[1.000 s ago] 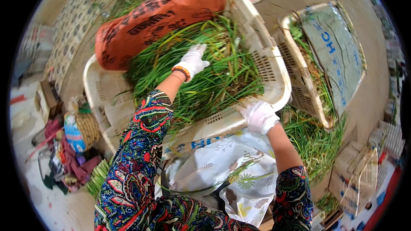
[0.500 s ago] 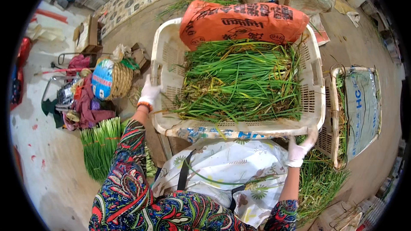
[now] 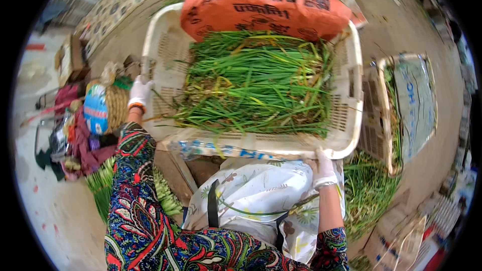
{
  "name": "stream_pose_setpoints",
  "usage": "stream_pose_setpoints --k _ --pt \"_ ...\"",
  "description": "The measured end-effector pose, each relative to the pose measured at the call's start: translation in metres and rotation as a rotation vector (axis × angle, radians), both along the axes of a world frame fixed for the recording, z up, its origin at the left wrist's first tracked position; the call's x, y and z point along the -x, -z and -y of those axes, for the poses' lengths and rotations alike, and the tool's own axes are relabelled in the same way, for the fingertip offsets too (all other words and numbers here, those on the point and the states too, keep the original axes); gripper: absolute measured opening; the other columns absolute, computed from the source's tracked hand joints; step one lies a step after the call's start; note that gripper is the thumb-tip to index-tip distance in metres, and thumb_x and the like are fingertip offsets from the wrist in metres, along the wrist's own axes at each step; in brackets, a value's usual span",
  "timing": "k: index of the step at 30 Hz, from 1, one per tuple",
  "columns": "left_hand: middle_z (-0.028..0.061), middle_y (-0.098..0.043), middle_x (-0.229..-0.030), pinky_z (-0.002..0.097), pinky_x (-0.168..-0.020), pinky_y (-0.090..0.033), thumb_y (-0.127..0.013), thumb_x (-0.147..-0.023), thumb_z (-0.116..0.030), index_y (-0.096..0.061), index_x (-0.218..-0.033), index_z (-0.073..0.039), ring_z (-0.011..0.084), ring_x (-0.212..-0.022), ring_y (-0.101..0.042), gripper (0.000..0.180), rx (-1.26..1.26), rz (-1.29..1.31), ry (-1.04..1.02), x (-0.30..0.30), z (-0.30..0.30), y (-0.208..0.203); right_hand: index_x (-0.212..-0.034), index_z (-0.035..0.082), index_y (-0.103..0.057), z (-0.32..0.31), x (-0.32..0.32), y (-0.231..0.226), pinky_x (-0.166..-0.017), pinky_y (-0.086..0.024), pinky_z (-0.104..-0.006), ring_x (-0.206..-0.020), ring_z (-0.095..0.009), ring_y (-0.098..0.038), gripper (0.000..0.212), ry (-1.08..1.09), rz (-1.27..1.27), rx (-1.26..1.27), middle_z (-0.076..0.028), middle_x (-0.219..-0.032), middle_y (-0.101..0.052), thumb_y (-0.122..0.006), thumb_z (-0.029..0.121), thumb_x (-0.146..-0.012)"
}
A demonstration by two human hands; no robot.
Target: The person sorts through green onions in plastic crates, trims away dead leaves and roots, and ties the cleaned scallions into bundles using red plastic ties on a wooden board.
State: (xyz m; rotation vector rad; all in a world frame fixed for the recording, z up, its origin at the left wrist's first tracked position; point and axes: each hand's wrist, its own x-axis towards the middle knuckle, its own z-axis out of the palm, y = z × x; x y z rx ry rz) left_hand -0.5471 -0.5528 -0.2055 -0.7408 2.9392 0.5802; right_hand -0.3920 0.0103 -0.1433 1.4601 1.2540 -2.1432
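Note:
A large white plastic crate (image 3: 354, 95) is held in front of me, filled with long green chive-like stalks (image 3: 261, 80), some of them yellowed. My left hand (image 3: 141, 93), in a white glove, is closed on the crate's left rim. On the near rim, toward the right corner, my gloved right hand (image 3: 324, 169) grips from below, its fingers partly hidden by the rim. An orange printed sack (image 3: 266, 10) lies over the crate's far end.
Tied green bundles (image 3: 100, 183) stand on the floor at the left, near a woven basket (image 3: 117, 108) and heaped cloths. To the right are another crate (image 3: 384, 120) with a grey-green sack and a loose pile of stalks (image 3: 369, 190). A cardboard box (image 3: 73, 60) sits far left.
The crate, with both hands still on it, has shifted left and slightly away from me. The whole view has also moved, so the surroundings appear farther left.

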Motion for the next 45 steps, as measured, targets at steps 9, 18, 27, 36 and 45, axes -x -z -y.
stream_pose_setpoints --k 9,18,27,36,45 --pt "0.0071 -0.06 -0.1 0.0302 -0.077 -0.045 -0.063 -0.079 -0.017 -0.054 -0.108 0.001 0.0163 -0.088 -0.055 0.036 -0.528 -0.22 -0.105 -0.043 0.004 0.03 -0.11 -0.001 -0.049 -0.049 0.012 0.032 -0.062 -0.049 -0.0359 -0.07 -0.029 -0.059 0.035 -1.199 -0.299 -1.137 -0.019 -0.078 -0.058 -0.06 0.016 -0.081" --pt "0.0158 -0.059 -0.1 0.033 -0.078 -0.044 -0.068 -0.076 -0.025 -0.05 -0.109 0.013 0.0218 -0.085 -0.055 0.053 -0.368 -0.231 -0.262 -0.157 0.044 0.027 -0.088 -0.003 -0.06 -0.014 0.107 0.022 -0.067 -0.048 -0.0373 -0.071 -0.029 -0.061 0.046 -0.809 -0.133 -0.559 -0.018 -0.078 -0.062 -0.043 0.04 -0.089" --pt "0.0229 -0.036 -0.134 0.0346 -0.103 -0.026 -0.063 -0.076 -0.017 -0.029 -0.135 -0.001 0.0279 -0.126 -0.034 0.071 -0.118 0.018 0.253 -0.1 -0.101 -0.047 -0.104 0.006 -0.056 -0.204 0.071 -0.002 -0.077 -0.049 -0.0376 -0.082 -0.031 -0.06 0.029 -0.561 -0.205 -1.662 -0.015 -0.093 -0.061 -0.056 0.019 -0.079" --pt "0.0144 -0.059 -0.089 0.0396 -0.065 -0.048 -0.066 -0.073 -0.019 -0.052 -0.116 -0.014 0.0328 -0.077 -0.058 0.046 -0.14 0.064 0.853 -0.105 -0.358 -0.042 -0.096 0.001 -0.064 -0.301 0.12 -0.003 -0.082 -0.046 -0.0372 -0.094 -0.031 -0.06 0.051 -1.212 0.366 -1.276 -0.018 -0.1 -0.062 -0.055 0.047 -0.075" --pt "0.0154 -0.058 -0.085 0.0427 -0.067 -0.048 -0.059 -0.075 -0.019 -0.056 -0.108 -0.013 0.0343 -0.077 -0.058 0.033 -0.053 0.074 0.822 -0.105 -0.347 -0.048 -0.117 0.01 -0.053 -0.288 0.128 0.025 -0.085 -0.047 -0.037 -0.1 -0.032 -0.055 0.038 -1.632 0.259 -1.338 -0.014 -0.121 -0.052 -0.046 0.032 -0.088"
